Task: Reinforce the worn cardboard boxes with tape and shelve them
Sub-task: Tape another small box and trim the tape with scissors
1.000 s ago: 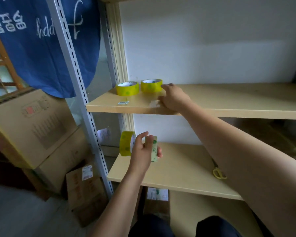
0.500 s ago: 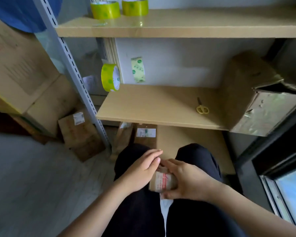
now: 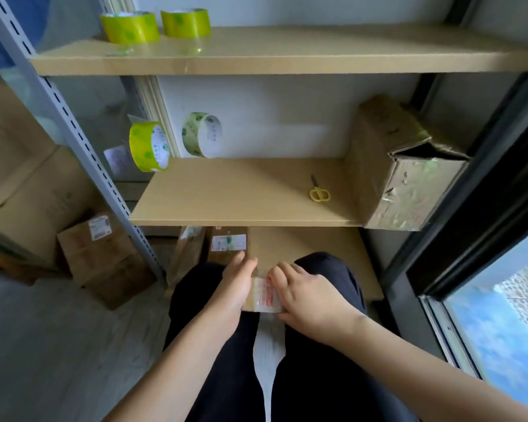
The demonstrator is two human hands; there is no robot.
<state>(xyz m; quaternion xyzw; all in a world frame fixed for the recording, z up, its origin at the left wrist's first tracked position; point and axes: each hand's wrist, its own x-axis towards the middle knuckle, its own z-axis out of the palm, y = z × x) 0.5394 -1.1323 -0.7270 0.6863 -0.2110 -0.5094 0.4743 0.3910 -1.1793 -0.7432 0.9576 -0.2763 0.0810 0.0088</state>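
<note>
On the person's lap, at six o'clock from the middle shelf [image 3: 241,205], sat a small cardboard box [image 3: 264,295]. The left hand [image 3: 233,287] and right hand [image 3: 310,295] both curled round it, clamping its sides. Perched between the knees, it could slip through if either grip loosened.

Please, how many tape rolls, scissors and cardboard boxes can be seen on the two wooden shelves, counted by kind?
Tape rolls: 4, two on the upper shelf at and, two on the middle shelf at and
Scissors: 1
Cardboard boxes: 1, the worn box
Total: 6
</note>
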